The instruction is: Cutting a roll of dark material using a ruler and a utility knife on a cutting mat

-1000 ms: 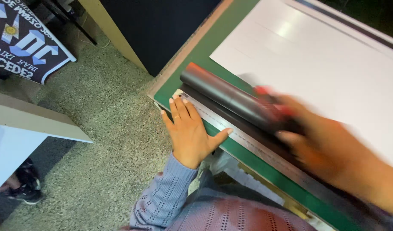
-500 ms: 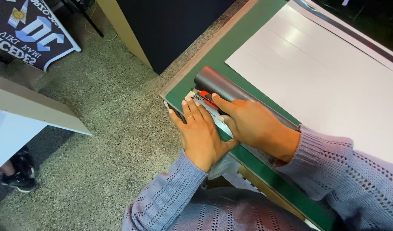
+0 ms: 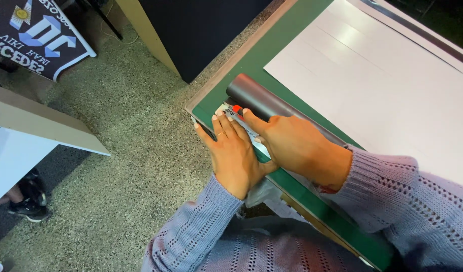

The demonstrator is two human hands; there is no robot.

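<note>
My left hand [image 3: 236, 151] lies flat, fingers together, pressing the end of a metal ruler [image 3: 253, 135] down at the near corner of a green cutting mat [image 3: 271, 50]. My right hand [image 3: 298, 146] is right beside it, closed around a red-tipped cutter [image 3: 237, 109] whose tip sits against the ruler's edge. A dark grey roll of sheet material [image 3: 261, 99] lies along the far side of the ruler, touching my right hand. Most of the ruler is hidden under both hands and my knitted lilac sleeves.
A large white sheet [image 3: 372, 85] covers the mat beyond the roll. Left of the table edge is speckled floor [image 3: 130, 151] with a dark printed banner [image 3: 35, 40], a white board [image 3: 35, 146] and another person's black shoe [image 3: 32, 199]. A dark panel [image 3: 201, 30] stands behind.
My right hand has slid left along the ruler from mid-table to the corner, ending beside my left hand. My left hand has stayed on the ruler.
</note>
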